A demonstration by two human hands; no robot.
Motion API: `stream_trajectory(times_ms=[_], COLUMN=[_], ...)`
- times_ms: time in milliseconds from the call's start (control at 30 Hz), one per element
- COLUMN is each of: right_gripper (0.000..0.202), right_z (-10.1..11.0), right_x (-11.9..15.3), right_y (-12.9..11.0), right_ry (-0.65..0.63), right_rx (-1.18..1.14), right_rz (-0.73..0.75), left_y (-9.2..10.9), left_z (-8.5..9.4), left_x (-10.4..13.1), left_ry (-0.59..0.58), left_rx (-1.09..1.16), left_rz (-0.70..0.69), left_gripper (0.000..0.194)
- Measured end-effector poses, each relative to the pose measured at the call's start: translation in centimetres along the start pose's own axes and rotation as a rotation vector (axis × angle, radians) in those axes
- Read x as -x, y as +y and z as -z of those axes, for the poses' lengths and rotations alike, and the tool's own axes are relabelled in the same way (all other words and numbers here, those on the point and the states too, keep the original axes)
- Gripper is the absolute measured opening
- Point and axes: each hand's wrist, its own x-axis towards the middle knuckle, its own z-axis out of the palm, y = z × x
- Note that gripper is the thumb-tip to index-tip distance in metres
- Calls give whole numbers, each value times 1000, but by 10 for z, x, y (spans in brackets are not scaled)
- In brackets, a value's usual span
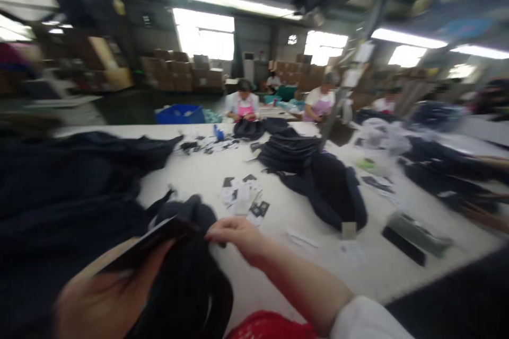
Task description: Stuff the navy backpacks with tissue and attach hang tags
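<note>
At the lower left, my left hand (111,291) is closed around a dark, flat, card-like thing (155,241) with a pale edge. Right beside and beneath it hangs a dark navy fabric item (191,280), blurred and partly hidden by this hand. My right hand (234,235) is closed in a pinch at the item's right edge. Whatever lies between those fingertips is too small and smeared to name. Black and white tags (243,196) lie on the white table (274,259) just beyond my right hand.
A large heap of dark fabric (67,196) covers the table's left side. Stacked dark items (290,151) and a dark bag-like piece (336,190) lie ahead. To the right is a grey-green box (417,233). Co-workers (242,103) work across the table; another person's hands reach in at right.
</note>
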Motion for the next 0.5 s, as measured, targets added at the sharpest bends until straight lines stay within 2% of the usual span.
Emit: stream_trajectory(times_ms=[67, 100, 167, 333, 500], right_gripper=[29, 28, 29, 25, 43], right_z=[0, 2, 7, 13, 3], right_x=[0, -2, -6, -6, -10], right_y=[-2, -3, -6, -11, -22], right_ry=[-20, -23, -51, -186, -347], right_rx=[113, 150, 229, 450, 519], right_rz=[89, 133, 199, 279, 406], left_y=[1, 1, 0, 1, 3], left_z=[25, 32, 35, 32, 41], left_x=[18, 22, 23, 13, 7], left_ry=[44, 73, 124, 178, 220], left_rx=[-74, -64, 30, 203, 256], left_rz=[220, 314, 422, 478, 504], left_gripper=[30, 19, 13, 9, 14])
